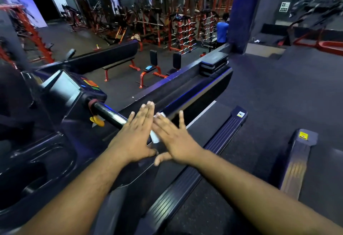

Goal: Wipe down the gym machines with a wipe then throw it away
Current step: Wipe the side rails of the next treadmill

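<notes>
- Dark rubber gym floor (pixel 278 86), filling the 1 to 4 o'clock part of the view and running back toward 12.
- Treadmill (pixel 61 141) across 7 to 10 o'clock, dark body, with its console (pixel 74 88) at 10 o'clock showing orange, green and blue buttons.
- Treadmill side rail (pixel 185 188), ribbed, running from 6 o'clock up toward 2, a yellow sticker near its far end.
- Second machine's rail end (pixel 300 147) at 4 o'clock, also carrying a yellow sticker.
- Red racks of curl bars (pixel 187 30) at 12 o'clock, well apart from the hands.
- Flat bench (pixel 120 63) with red legs at 11 o'clock, plus two seats with upright pads just to its right.
- Person in a blue shirt (pixel 222 31) at 1 o'clock, standing beside a blue pillar (pixel 245 11).
- Black handlebar (pixel 109 114) sticking out from the console toward centre, a yellow tag hanging just below it.
- Left hand (pixel 137 136) at centre, fingers straight and spread, laid flat palm down over the handlebar's end.
- Right hand (pixel 172 138) just beside the left, fingers straight and splayed, palm down, thumb near the left thumb.
- White wipe (pixel 155 138) at centre, mostly hidden, peeking out between the two hands and pressed under them against the treadmill.
</notes>
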`<state>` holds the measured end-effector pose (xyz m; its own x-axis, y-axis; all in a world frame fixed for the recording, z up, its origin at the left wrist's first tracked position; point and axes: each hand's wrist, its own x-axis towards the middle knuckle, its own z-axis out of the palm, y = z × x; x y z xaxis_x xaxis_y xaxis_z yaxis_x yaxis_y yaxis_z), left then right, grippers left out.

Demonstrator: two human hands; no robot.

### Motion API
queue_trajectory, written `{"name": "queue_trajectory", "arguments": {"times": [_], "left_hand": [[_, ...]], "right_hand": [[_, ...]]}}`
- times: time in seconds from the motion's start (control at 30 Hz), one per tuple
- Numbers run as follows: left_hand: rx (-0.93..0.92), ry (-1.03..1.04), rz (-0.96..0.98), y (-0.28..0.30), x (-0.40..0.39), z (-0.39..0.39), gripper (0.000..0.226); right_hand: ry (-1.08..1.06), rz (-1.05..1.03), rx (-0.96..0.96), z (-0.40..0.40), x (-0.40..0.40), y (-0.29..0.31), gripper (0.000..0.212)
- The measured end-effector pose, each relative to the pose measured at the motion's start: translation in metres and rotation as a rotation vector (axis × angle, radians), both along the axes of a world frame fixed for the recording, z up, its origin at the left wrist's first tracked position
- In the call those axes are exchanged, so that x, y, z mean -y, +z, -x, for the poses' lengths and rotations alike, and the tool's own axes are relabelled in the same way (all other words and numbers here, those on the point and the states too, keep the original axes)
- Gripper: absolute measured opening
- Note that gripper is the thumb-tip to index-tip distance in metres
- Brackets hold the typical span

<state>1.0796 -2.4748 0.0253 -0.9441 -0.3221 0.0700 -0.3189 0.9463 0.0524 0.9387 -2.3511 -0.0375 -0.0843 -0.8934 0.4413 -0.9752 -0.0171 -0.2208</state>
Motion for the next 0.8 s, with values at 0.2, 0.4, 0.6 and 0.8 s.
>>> {"name": "queue_trajectory", "arguments": {"times": [0.2,0.4,0.6,0.8], "left_hand": [[0.062,0.010,0.075,0.002,-0.002,0.001,0.136],[0.109,0.020,0.084,0.004,-0.003,0.009,0.123],[0.109,0.024,0.066,0.004,-0.001,0.016,0.120],[0.053,0.004,0.067,0.000,-0.001,0.017,0.113]], "right_hand": [[-0.355,0.022,0.301,0.056,0.002,0.008,0.115],[-0.115,-0.003,0.153,0.004,-0.002,0.007,0.122],[-0.360,-0.047,0.212,0.105,-0.003,0.016,0.117],[-0.307,0.096,0.391,0.035,0.002,-0.018,0.130]]}}
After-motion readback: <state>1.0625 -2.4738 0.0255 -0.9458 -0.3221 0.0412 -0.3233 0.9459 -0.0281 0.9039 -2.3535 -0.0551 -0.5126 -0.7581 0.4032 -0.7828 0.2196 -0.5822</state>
